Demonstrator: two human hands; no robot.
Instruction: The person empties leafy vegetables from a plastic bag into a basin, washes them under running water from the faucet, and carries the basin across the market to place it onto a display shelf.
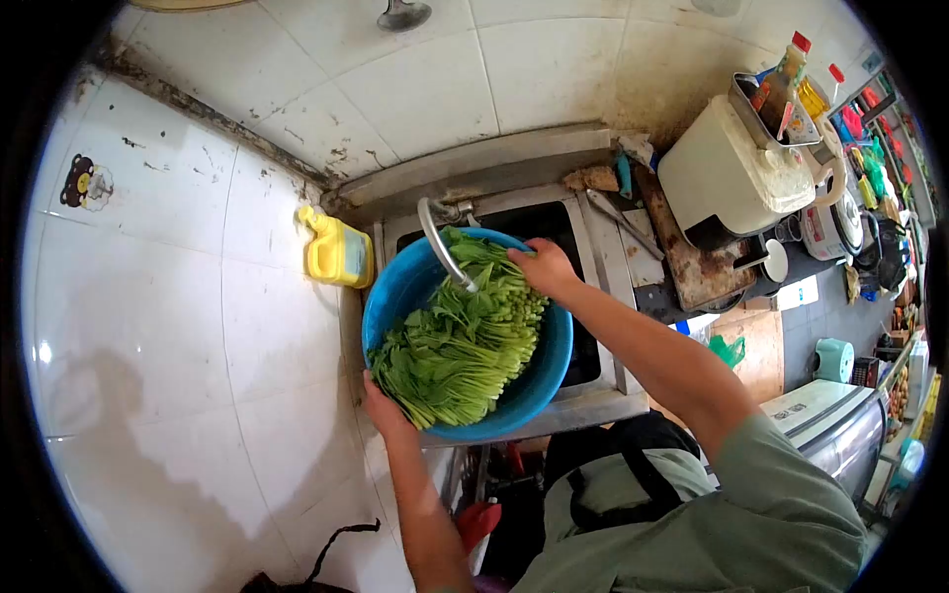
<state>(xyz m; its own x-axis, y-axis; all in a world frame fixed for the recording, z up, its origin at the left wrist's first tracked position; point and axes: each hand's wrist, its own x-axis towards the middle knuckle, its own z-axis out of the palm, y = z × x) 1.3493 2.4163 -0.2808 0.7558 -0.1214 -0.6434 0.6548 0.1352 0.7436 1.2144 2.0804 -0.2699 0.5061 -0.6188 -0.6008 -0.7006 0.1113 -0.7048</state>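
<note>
A blue basin (539,388) full of leafy green vegetables (465,336) rests over the metal sink (590,237). The leaves lie toward the upper left and the pale stems toward the lower right. My left hand (388,407) grips the basin's lower left rim, its fingers partly hidden at the edge. At the basin's upper right, my right hand (544,267) holds the rim with the fingers beside the stems. The curved faucet (445,247) reaches over the basin, its spout end above the leaves.
A yellow jug (338,249) stands left of the sink by the tiled wall. On the right are a knife (623,222), a stained cutting board (697,247), a cream-coloured appliance (727,178) and a tray with bottles (776,109).
</note>
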